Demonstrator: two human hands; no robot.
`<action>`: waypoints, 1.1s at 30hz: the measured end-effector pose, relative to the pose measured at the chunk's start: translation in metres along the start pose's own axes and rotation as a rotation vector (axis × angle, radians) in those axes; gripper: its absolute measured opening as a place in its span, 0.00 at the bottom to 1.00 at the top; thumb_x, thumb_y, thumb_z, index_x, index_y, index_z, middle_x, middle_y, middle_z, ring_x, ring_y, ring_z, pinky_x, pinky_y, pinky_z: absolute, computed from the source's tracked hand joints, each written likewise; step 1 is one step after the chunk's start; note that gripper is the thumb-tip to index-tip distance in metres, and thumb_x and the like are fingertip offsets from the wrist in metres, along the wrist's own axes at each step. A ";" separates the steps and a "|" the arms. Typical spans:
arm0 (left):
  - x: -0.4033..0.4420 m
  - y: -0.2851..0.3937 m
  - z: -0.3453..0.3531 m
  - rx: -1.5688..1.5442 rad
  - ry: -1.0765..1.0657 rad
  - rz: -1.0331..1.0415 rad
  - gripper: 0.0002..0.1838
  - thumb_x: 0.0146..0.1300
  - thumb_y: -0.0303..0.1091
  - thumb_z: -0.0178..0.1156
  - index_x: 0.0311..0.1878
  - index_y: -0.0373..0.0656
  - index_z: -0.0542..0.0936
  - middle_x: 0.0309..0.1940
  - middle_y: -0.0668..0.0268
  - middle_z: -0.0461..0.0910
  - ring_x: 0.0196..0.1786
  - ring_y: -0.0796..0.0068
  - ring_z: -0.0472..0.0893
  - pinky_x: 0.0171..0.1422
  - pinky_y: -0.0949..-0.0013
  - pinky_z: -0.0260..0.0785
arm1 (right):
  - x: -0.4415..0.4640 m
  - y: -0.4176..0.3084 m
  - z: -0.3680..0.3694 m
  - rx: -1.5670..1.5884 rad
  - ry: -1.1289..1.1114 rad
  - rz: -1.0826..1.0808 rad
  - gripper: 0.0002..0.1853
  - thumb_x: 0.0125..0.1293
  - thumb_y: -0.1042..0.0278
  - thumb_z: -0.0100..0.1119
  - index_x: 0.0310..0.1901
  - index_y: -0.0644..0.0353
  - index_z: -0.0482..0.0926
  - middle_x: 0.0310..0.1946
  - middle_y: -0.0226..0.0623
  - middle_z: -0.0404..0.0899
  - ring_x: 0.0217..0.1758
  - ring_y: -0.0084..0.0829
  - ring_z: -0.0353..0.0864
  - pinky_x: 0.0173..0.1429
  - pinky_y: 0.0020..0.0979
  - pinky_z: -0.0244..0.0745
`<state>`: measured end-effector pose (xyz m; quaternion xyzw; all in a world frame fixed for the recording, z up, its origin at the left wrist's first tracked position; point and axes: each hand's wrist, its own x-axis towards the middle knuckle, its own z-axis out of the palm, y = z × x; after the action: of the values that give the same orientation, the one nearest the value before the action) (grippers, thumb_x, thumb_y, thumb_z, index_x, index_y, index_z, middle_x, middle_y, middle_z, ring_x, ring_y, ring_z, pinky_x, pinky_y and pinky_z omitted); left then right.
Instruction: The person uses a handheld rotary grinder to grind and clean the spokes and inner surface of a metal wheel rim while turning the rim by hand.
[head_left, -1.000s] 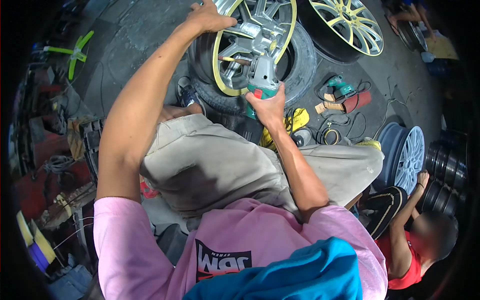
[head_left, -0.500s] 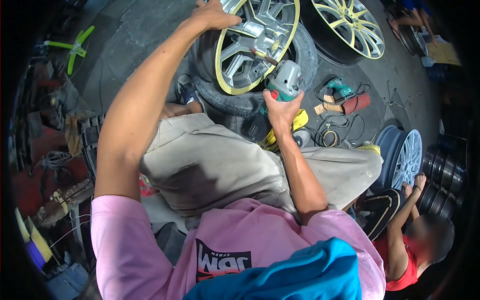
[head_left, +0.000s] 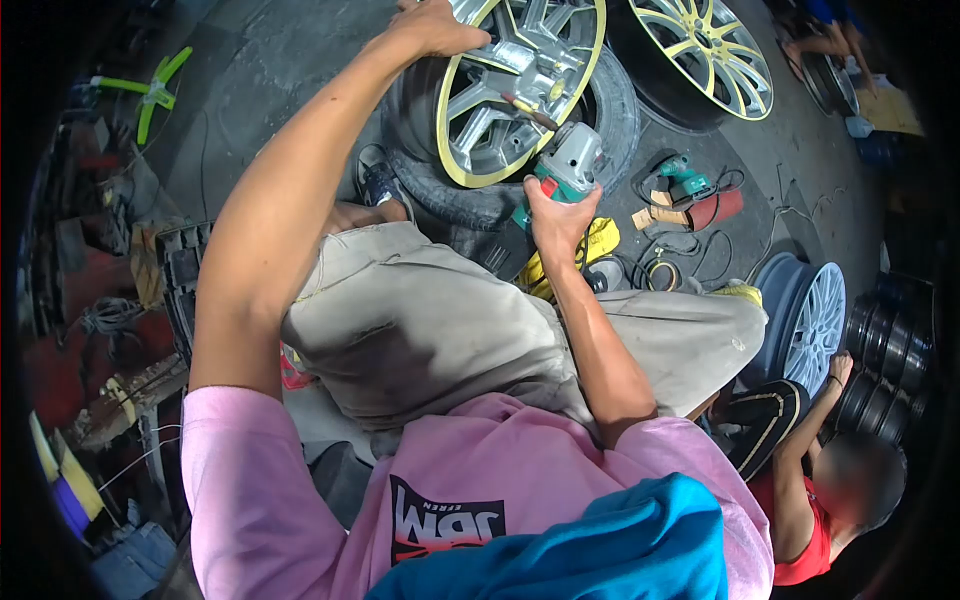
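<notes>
My left hand (head_left: 440,30) is closed on the upper left edge of an alloy wheel rim (head_left: 468,160), silver with a yellow-edged lip. The rim leans on a black tire (head_left: 610,110) lying on the floor. Wrapped around a teal and grey power grinder (head_left: 574,158) is my right hand (head_left: 562,222), below the rim. From the grinder's head a thin shaft with a pointed tip (head_left: 522,106) reaches in among the rim's spokes. Whether the tip touches metal I cannot tell. A yellow cloth (head_left: 597,240) hangs beside my right wrist.
A second yellow-edged rim (head_left: 705,45) stands at upper right. Another teal power tool (head_left: 685,180), sandpaper pieces (head_left: 715,207) and cords lie on the floor. At right, a person in red (head_left: 800,520) has a hand at a blue-grey rim (head_left: 815,320). A green spoked stand (head_left: 157,95) sits far left.
The grinder and my right hand have shifted only slightly against the rim. My left hand keeps its hold. The co-worker's hands at the blue-grey rim have moved a little.
</notes>
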<state>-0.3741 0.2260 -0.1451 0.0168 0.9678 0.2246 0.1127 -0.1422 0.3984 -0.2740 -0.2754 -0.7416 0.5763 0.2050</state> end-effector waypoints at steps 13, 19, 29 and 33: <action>-0.002 0.002 0.001 0.020 0.022 0.011 0.74 0.46 0.61 0.72 0.82 0.27 0.37 0.79 0.28 0.48 0.83 0.39 0.52 0.85 0.57 0.53 | 0.010 -0.012 0.007 -0.046 -0.055 -0.050 0.44 0.45 0.63 0.81 0.60 0.73 0.65 0.46 0.54 0.82 0.49 0.42 0.84 0.57 0.40 0.78; -0.003 0.003 0.000 0.044 0.008 -0.029 0.74 0.46 0.60 0.72 0.81 0.27 0.37 0.79 0.29 0.48 0.84 0.38 0.51 0.85 0.56 0.53 | 0.015 -0.027 0.008 -0.076 -0.105 -0.027 0.43 0.45 0.64 0.80 0.59 0.72 0.65 0.44 0.53 0.83 0.45 0.41 0.85 0.55 0.40 0.79; -0.003 0.003 0.001 0.040 0.033 -0.009 0.74 0.46 0.60 0.73 0.81 0.26 0.38 0.78 0.28 0.52 0.81 0.37 0.57 0.83 0.56 0.57 | 0.020 -0.024 0.007 -0.093 -0.125 -0.077 0.45 0.45 0.60 0.82 0.61 0.75 0.66 0.47 0.52 0.82 0.47 0.39 0.83 0.55 0.38 0.79; 0.005 -0.001 0.006 0.046 0.043 0.015 0.74 0.45 0.60 0.74 0.81 0.26 0.38 0.78 0.29 0.52 0.81 0.37 0.57 0.83 0.55 0.56 | 0.022 -0.016 -0.004 -0.149 -0.185 -0.060 0.42 0.46 0.62 0.81 0.59 0.73 0.67 0.47 0.49 0.82 0.47 0.36 0.83 0.54 0.37 0.79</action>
<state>-0.3775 0.2276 -0.1517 0.0218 0.9747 0.2035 0.0897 -0.1597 0.4125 -0.2577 -0.2131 -0.8060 0.5362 0.1317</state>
